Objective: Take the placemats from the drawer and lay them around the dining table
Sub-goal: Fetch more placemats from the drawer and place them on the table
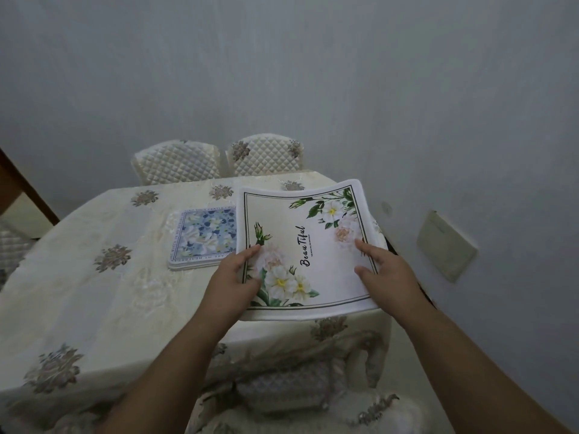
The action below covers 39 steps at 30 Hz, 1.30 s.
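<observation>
While both hands keep the white floral placemat [308, 245] off the surface, the main risk is a skewed or overhanging lay.

Left to right:
- Cream embroidered tablecloth [94, 292] covers the dining table; it looks loose, so I'd guess dragging a mat across it could bunch the cloth.
- Stack of blue floral placemats [203, 238] sits mid-table, just left of the held mat, whose left edge overlaps the stack's right side in view. Whether they touch, cannot tell. A sweep left could knock the stack crooked.
- Left hand [233, 277] pinches the mat's near-left edge, thumb on top, fingers hidden beneath.
- Held mat is bowed, its near and far edges curled up. Looks flexible; it may flop if one hand lets go first.
- Right hand [387, 272] grips the near-right edge, thumb and forefinger on top, other fingers out of sight.
- Mat's right side hangs past the table's right edge, close to the wall. Set down there, it likely tips off.

Two quilted chairs [216, 159] stand at the far side.
</observation>
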### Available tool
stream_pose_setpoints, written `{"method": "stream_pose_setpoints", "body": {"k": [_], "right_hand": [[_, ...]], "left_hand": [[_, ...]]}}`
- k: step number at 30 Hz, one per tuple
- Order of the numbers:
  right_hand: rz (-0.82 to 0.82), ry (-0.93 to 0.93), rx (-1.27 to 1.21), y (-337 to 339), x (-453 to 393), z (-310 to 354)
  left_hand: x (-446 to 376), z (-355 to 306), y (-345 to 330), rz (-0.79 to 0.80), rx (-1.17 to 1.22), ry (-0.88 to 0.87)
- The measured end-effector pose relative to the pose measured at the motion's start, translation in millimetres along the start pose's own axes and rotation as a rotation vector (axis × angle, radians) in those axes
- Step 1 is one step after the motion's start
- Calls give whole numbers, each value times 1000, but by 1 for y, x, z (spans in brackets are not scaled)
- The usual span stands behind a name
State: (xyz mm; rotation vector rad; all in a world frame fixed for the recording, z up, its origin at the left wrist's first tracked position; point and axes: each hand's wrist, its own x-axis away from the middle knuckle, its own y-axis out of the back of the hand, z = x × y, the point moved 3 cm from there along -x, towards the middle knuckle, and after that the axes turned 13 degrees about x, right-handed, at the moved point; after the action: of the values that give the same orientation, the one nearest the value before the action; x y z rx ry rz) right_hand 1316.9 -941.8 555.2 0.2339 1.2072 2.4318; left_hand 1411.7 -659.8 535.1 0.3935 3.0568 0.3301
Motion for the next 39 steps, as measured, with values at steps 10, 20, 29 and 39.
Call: {"method": "stream_pose_setpoints", "body": {"k": [10,20,29,39], "right_hand": [[97,-5,31,-35,-53,-41],[295,-44,19,-89,-130,-99],[317,-104,30,-162,-161,-153],[364,-129,56,-207,-167,-202]], "left_hand": [[-38,35,-31,-14,-14,159],[-81,100,-68,-123,62,392],[-101,181,-88,-211,49,450],[-102,243,-101,-190,-41,514]]}}
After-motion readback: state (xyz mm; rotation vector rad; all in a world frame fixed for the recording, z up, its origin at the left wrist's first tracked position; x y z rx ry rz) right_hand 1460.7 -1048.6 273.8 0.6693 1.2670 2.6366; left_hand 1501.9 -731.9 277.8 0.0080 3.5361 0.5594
